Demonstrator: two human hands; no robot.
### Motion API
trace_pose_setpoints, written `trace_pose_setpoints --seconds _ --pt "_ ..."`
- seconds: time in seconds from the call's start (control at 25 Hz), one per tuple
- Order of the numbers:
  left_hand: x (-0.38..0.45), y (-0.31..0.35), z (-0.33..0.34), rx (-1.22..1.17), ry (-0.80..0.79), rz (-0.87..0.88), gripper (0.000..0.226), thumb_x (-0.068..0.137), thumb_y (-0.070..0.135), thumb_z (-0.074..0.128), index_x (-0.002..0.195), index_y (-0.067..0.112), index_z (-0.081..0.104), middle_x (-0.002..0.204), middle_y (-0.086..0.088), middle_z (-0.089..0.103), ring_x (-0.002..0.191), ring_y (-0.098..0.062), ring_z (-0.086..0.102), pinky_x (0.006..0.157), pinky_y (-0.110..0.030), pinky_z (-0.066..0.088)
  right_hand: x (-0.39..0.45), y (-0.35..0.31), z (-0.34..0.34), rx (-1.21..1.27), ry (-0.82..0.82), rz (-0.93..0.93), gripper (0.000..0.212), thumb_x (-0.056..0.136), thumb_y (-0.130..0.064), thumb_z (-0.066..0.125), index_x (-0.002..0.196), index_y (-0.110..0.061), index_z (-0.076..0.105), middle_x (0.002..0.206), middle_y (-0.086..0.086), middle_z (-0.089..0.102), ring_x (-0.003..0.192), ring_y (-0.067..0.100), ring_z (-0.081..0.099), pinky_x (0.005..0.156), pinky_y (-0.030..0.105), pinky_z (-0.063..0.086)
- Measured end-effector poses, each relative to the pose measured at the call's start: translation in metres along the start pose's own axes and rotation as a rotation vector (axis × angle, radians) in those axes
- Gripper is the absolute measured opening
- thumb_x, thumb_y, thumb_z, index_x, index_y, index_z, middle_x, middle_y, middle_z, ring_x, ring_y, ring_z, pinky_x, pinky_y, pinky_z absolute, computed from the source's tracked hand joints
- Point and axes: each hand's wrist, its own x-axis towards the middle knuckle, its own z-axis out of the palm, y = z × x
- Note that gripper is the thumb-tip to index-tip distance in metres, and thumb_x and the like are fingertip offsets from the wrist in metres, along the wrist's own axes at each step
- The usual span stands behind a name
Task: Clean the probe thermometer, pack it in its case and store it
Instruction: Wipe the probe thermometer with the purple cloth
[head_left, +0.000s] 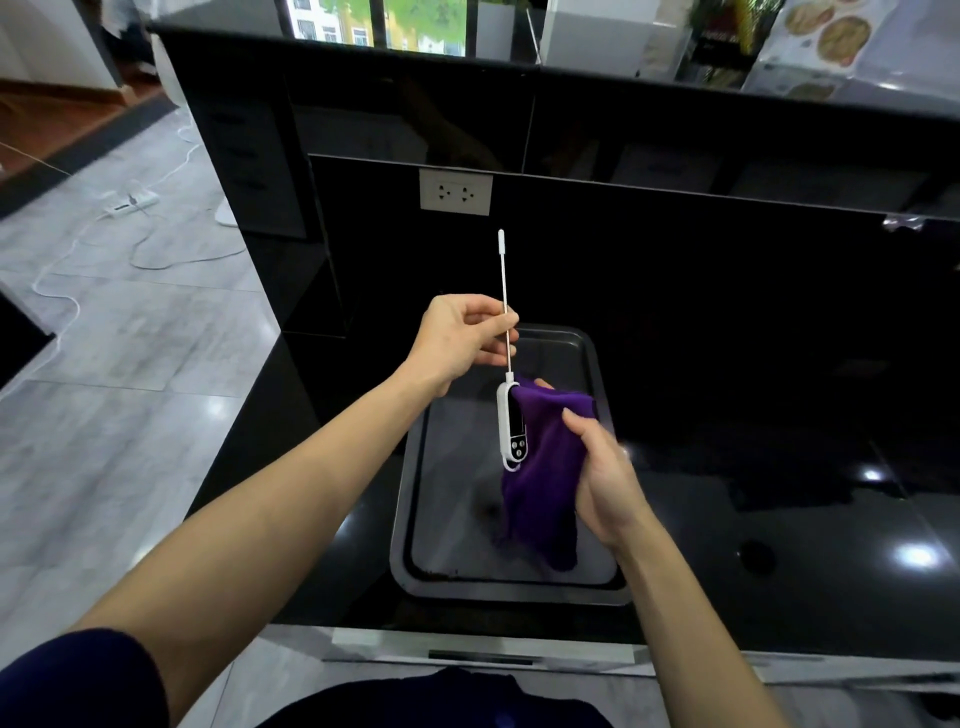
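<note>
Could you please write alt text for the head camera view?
A person's left hand pinches the upright metal probe of a white thermometer while the right hand wipes its body with a purple cloth, above a dark baking tray on a black counter.

Dark baking tray sits on glossy black countertop, near the front edge, long side running away from the viewer; brownish residue along its near inner rim. Countertop shows bright light reflections. Raised black back panel behind it carries a white double wall socket. Higher black ledge above that, with a white box and printed food packaging on top at right. Windows beyond, showing greenery and buildings. Left side: grey marble-look floor tiles, white power strip lying on them, white cable looping across the floor.
</note>
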Motion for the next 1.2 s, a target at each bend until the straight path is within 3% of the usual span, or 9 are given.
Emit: trace_pose_setpoints --seconds 0.2,0.36,0.48,0.6,0.8,1.0,1.2 --pt "-0.003 0.002 0.002 -0.022 -0.093 0.003 0.004 0.088 0.01 0.068 0.085 0.011 0.07 0.065 -0.001 0.072 0.057 -0.013 0.07 0.053 -0.023 0.057 0.007 -0.001 0.009 -0.135 0.023 -0.009 0.03 0.101 -0.031 0.05 0.124 -0.018 0.065 0.117 0.006 0.075 0.111 0.02 0.069 0.095 0.033 0.055" --pt "-0.004 0.004 0.002 -0.067 -0.124 -0.024 0.002 0.088 0.01 0.067 0.088 0.008 0.069 0.066 -0.002 0.073 0.058 -0.013 0.07 0.054 -0.024 0.058 0.009 -0.008 0.011 -0.202 0.023 -0.007 0.039 0.081 -0.044 0.07 0.107 -0.015 0.072 0.103 0.011 0.078 0.093 0.023 0.075 0.077 0.033 0.061" --pt "-0.006 0.003 0.002 -0.04 -0.145 -0.031 0.004 0.088 0.009 0.067 0.09 0.005 0.068 0.069 -0.003 0.072 0.059 -0.014 0.071 0.054 -0.024 0.058 0.012 -0.004 0.014 -0.282 0.062 -0.035 0.023 0.08 -0.035 0.077 0.093 -0.016 0.075 0.089 0.007 0.08 0.079 0.018 0.076 0.064 0.025 0.058" --pt "-0.006 0.002 0.003 -0.034 -0.146 -0.033 0.003 0.088 0.008 0.067 0.09 0.006 0.068 0.068 -0.003 0.072 0.059 -0.014 0.071 0.053 -0.024 0.058 0.011 0.004 0.014 -0.315 0.075 -0.064 0.011 0.082 -0.027 0.078 0.089 -0.018 0.076 0.087 0.004 0.08 0.078 0.017 0.076 0.064 0.023 0.057" --pt "-0.002 -0.001 -0.002 -0.119 -0.073 -0.063 0.005 0.089 0.008 0.066 0.092 0.004 0.067 0.07 -0.004 0.073 0.06 -0.015 0.072 0.053 -0.023 0.057 0.003 0.003 0.005 -0.263 0.067 -0.026 0.015 0.075 -0.029 0.08 0.086 -0.019 0.078 0.091 0.008 0.08 0.082 0.019 0.076 0.065 0.022 0.057" --pt "-0.005 -0.004 0.01 -0.093 -0.124 -0.09 0.004 0.088 0.009 0.067 0.091 0.006 0.068 0.069 -0.004 0.073 0.059 -0.014 0.071 0.054 -0.024 0.058 0.011 -0.009 0.013 -0.258 0.108 -0.065 0.008 0.083 -0.022 0.077 0.089 -0.016 0.076 0.086 0.007 0.08 0.077 0.019 0.076 0.064 0.025 0.058" --pt "0.001 0.0 -0.001 -0.134 -0.033 -0.067 0.003 0.089 0.006 0.065 0.091 0.004 0.066 0.073 -0.009 0.07 0.057 -0.014 0.071 0.053 -0.024 0.058 0.002 0.001 0.009 -0.294 0.093 0.009 0.009 0.082 -0.023 0.078 0.085 -0.015 0.077 0.086 0.007 0.08 0.076 0.018 0.076 0.062 0.023 0.058"
